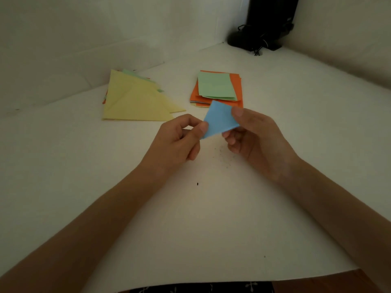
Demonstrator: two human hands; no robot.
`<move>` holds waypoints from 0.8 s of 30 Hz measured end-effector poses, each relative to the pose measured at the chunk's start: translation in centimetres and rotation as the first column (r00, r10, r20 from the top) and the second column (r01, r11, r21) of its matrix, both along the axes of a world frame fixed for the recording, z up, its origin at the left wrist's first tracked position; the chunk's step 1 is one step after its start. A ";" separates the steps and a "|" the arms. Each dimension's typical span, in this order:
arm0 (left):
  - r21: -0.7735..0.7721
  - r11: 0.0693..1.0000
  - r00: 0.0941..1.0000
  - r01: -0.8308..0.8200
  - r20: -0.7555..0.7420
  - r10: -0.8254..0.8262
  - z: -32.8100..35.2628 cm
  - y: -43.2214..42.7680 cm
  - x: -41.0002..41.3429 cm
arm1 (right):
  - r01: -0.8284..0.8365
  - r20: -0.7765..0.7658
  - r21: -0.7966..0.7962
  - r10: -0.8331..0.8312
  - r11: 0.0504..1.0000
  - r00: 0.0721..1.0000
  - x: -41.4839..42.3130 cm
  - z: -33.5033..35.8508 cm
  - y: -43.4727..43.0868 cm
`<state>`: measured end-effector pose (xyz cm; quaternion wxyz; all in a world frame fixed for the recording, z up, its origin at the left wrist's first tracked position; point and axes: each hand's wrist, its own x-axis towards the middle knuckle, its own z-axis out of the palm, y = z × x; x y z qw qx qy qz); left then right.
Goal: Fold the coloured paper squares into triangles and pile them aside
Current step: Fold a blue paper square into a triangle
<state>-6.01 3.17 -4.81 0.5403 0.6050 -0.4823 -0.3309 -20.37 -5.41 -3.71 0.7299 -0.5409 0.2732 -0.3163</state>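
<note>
Blue paper (220,121): held clear of the counter (196,229) between both hands, just in front of the stack of squares. It curls at its near edge; whether a crease is already set cannot be told.

Left hand (182,140): thumb and forefinger pinch the sheet's left corner, the other fingers curled beneath. The grip likely steadies one corner so the opposite one can be brought to meet it.

Right hand (254,140): thumb on top at the right edge, fingers under the sheet, pinching it. Holding it in the air probably lets the corners be matched by eye before pressing flat.

Stack of squares (237,85): orange sheets with a green sheet (215,85) uppermost, beyond the hands (the unfolded supply, kept within easy reach).

Pile of triangles (135,100): yellow on top, other colours showing at its edges, set to the left and well apart from the stack, so finished and unfinished work do not mix.

Black stand (266,24): in the far corner with a cable, remote from the work.

Specks (222,157): small dark crumbs on the counter under the hands; they may lie beneath the sheet when it is pressed down.
</note>
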 end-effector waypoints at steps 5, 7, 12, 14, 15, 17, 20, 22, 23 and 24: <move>-0.074 0.994 0.996 -0.086 -0.045 0.083 -0.2 0.0 -1.1 | -0.108 -0.093 -0.035 0.105 0.994 0.990 0.6 -0.6 1.0; -0.077 0.995 0.997 -0.068 -0.031 0.066 -0.2 0.0 -1.2 | -0.075 -0.092 -0.044 0.070 0.996 0.993 0.6 -0.7 1.1; -0.042 0.995 0.994 -0.093 -0.057 0.090 0.0 -0.1 -0.9 | 0.055 -0.066 -0.075 -0.060 0.996 0.996 0.6 -0.6 0.8; -0.028 0.995 0.992 -0.099 -0.077 0.097 0.1 -0.1 -0.9 | 0.119 -0.047 -0.091 -0.124 0.989 0.991 0.5 -0.5 0.5; -0.022 0.995 0.991 -0.102 -0.084 0.100 0.2 0.0 -0.8 | 0.150 -0.034 -0.090 -0.153 0.985 0.988 0.4 -0.5 0.3; -0.011 0.994 0.989 -0.106 -0.101 0.104 0.3 0.1 -0.5 | 0.203 0.001 -0.082 -0.203 0.976 0.979 0.2 -0.3 -0.1; 0.003 0.994 0.988 -0.107 -0.116 0.107 0.4 0.1 -0.1 | 0.241 -0.007 -0.116 -0.243 0.964 0.970 -0.3 -0.2 -0.6; 0.013 0.994 0.987 -0.112 -0.118 0.112 0.3 0.1 0.0 | 0.227 -0.057 -0.191 -0.242 0.955 0.969 -0.4 -0.2 -0.6; 0.018 0.993 0.986 -0.117 -0.120 0.118 0.3 0.1 0.1 | 0.211 -0.079 -0.229 -0.234 0.950 0.969 -0.5 -0.3 -0.6; 0.023 0.992 0.985 -0.123 -0.122 0.125 0.2 0.1 0.3 | 0.191 -0.095 -0.258 -0.221 0.947 0.971 -0.5 -0.3 -0.6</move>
